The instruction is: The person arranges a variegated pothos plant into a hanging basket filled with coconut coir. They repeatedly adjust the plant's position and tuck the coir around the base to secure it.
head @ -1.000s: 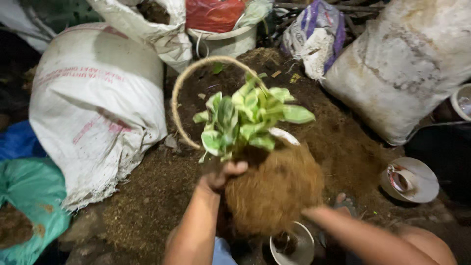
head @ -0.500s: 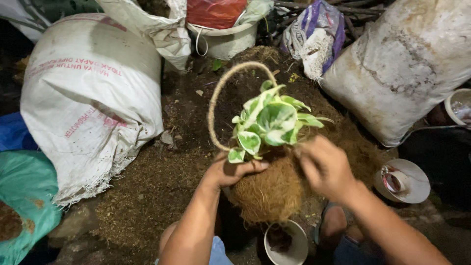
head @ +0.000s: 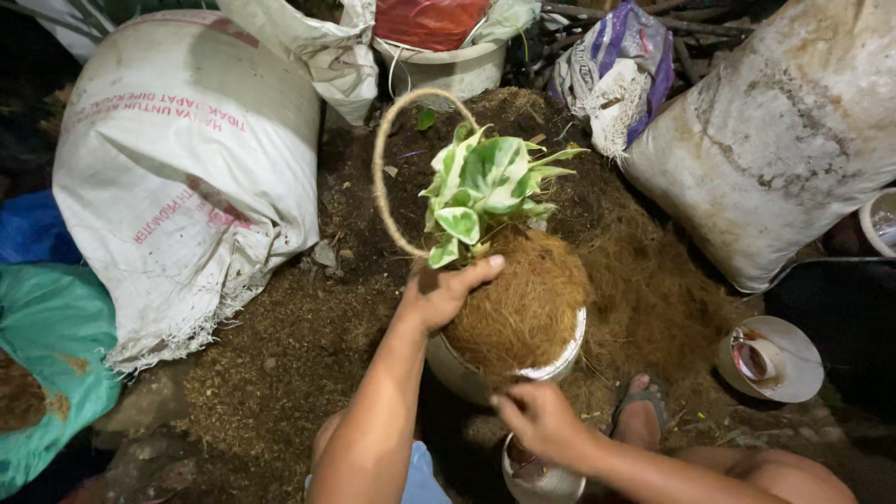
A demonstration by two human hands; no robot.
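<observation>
Just right of the left hand [head: 446, 291] sits the coir ball [head: 523, 303], brown and fibrous, resting in a white pot [head: 467, 378]. That hand is curled against the ball's upper left side, thumb laid over the top, forearm running up from the lower edge. Above its thumb rises the variegated plant [head: 485, 187], with a rope loop [head: 387, 173] arching up to the left. Below the ball, the right hand [head: 539, 422] pinches the pot's rim, fingers bent, beside a sandalled foot [head: 640, 415].
</observation>
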